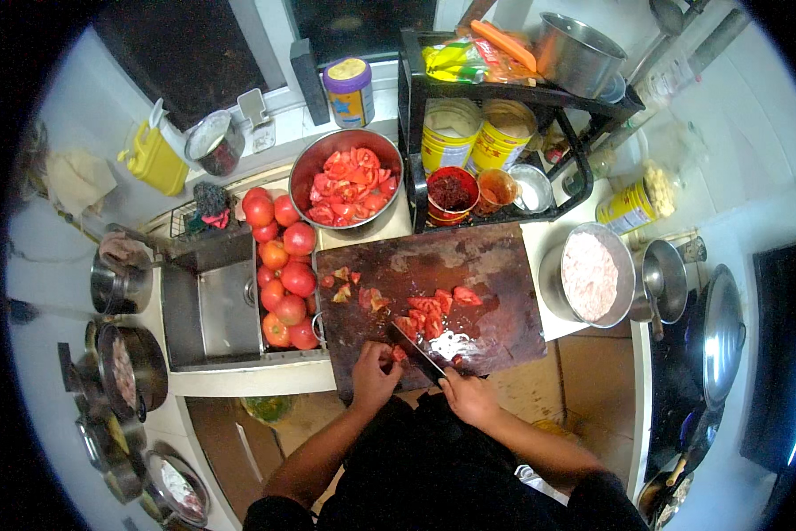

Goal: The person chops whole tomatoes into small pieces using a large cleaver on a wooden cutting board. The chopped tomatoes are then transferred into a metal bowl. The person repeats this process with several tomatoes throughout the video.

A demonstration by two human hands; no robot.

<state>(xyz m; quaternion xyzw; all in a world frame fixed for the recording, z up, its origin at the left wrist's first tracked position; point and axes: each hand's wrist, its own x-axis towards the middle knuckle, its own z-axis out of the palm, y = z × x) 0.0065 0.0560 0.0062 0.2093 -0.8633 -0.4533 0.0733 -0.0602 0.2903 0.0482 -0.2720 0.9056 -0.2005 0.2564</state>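
Observation:
A dark wooden cutting board (491, 265) lies before me, wet in places. My right hand (471, 397) grips the handle of a kitchen knife (419, 352), its blade angled up and left across the board. Beside the blade, my left hand (374, 373) pinches a small piece of tomato (398, 354) near the board's front edge. Cut tomato chunks (429, 313) sit in a pile past the knife tip. Several tomato scraps (342, 285) are scattered on the board's left part. At the back stands a steel pot (298, 178) holding cut tomatoes (351, 186).
Whole tomatoes (298, 279) fill the right sink basin; the left basin (222, 318) adjoins it. A black rack (477, 89) with tins borders the board's back. To the right are a pot of pale minced food (590, 275) and a steel pan (673, 282). Pots (152, 372) line the left counter.

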